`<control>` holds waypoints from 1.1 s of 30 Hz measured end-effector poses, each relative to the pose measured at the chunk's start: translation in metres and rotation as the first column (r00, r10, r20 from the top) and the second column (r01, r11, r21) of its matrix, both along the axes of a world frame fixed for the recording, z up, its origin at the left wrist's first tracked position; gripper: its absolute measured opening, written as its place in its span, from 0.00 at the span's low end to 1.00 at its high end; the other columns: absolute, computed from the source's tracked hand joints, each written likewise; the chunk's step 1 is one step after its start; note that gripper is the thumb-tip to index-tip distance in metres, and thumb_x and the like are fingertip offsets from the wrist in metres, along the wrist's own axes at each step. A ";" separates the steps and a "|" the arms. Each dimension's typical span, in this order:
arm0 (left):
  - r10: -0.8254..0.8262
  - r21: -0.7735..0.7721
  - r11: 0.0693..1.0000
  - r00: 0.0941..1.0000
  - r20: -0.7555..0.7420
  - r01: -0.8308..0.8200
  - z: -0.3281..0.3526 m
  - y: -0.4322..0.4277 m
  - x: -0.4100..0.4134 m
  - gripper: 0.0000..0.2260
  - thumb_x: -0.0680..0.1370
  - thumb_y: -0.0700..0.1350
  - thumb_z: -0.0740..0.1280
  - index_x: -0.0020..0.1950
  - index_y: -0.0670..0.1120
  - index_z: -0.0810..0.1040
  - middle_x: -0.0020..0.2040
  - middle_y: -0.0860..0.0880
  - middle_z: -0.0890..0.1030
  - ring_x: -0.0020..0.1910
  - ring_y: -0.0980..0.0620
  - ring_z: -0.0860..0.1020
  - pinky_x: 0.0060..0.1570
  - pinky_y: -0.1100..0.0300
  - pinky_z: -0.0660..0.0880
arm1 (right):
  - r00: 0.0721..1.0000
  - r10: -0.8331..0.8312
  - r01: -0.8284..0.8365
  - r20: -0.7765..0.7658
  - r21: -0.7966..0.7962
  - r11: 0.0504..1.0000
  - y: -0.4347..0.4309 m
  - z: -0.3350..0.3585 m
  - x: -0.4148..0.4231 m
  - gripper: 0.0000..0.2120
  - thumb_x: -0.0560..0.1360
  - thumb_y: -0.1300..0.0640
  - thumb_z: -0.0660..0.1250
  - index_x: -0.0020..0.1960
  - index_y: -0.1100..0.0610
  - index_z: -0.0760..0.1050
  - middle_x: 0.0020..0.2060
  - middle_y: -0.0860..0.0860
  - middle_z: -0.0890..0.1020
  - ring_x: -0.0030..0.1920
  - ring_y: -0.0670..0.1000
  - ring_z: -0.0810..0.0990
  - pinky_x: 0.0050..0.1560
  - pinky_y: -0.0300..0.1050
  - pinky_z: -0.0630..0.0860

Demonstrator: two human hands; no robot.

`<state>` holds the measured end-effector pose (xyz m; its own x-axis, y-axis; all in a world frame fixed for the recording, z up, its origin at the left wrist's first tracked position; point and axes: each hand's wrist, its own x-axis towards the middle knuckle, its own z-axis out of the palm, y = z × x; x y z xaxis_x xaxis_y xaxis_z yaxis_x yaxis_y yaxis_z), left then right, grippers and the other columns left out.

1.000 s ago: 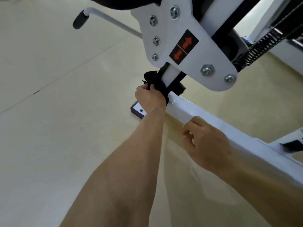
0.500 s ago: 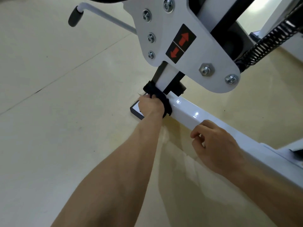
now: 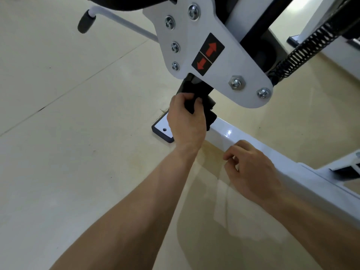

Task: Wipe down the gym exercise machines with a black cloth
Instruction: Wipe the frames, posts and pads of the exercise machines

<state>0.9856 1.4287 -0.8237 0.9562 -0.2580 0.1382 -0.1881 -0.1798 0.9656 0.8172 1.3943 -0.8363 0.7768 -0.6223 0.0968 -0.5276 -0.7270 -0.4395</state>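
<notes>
- Under the white bolted plate [image 3: 214, 61], the left hand [image 3: 187, 125] has its grip round a bunched black cloth [image 3: 191, 105] at the dark upright [image 3: 190, 81].
- Nearer, the right hand [image 3: 251, 170]: grip loosely curled, empty.
- Most of the white gym machine [image 3: 253, 145] likely remains unwiped.

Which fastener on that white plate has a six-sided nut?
The bolt near the white plate's bottom edge, right of the arrow sticker; the other five have round heads.
</notes>
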 end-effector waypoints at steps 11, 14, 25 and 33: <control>-0.342 0.270 0.920 0.919 0.195 0.285 -0.037 0.002 -0.031 0.10 0.80 0.44 0.66 0.61 0.44 0.79 0.61 0.50 0.79 0.59 0.56 0.74 0.55 0.77 0.63 | 0.987 -0.161 0.161 -0.006 0.014 0.987 -0.001 -0.015 -0.031 0.23 0.75 0.60 0.64 0.70 0.55 0.71 0.61 0.50 0.74 0.59 0.53 0.74 0.56 0.52 0.76; -0.578 0.495 0.784 0.730 0.366 0.373 -0.061 -0.012 -0.036 0.17 0.81 0.42 0.64 0.69 0.42 0.75 0.71 0.45 0.73 0.69 0.48 0.71 0.65 0.62 0.68 | 0.969 -0.246 0.246 0.005 -0.029 0.969 -0.003 -0.019 -0.036 0.26 0.75 0.59 0.64 0.72 0.57 0.68 0.65 0.53 0.71 0.62 0.55 0.71 0.60 0.54 0.73; -0.509 0.680 0.720 0.772 0.381 0.139 -0.094 -0.025 -0.038 0.20 0.83 0.45 0.57 0.75 0.42 0.67 0.76 0.42 0.68 0.77 0.41 0.62 0.75 0.47 0.61 | 0.978 -0.209 0.209 0.009 -0.039 0.977 -0.030 -0.024 -0.045 0.17 0.76 0.60 0.64 0.64 0.55 0.75 0.61 0.52 0.74 0.58 0.55 0.74 0.54 0.48 0.70; -0.806 0.779 0.542 0.459 0.374 0.316 -0.088 -0.006 -0.040 0.22 0.83 0.45 0.58 0.77 0.47 0.66 0.78 0.46 0.65 0.78 0.44 0.62 0.75 0.47 0.61 | 0.957 -0.289 0.290 0.030 -0.125 0.949 -0.040 -0.028 -0.047 0.30 0.72 0.57 0.57 0.74 0.60 0.66 0.69 0.58 0.72 0.65 0.59 0.69 0.66 0.57 0.68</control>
<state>0.9455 1.4227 -0.9122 0.2425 -0.9433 0.2266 -0.9450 -0.1768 0.2753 0.7700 1.3547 -0.8639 0.5636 -0.8022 0.1969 -0.7191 -0.5938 -0.3610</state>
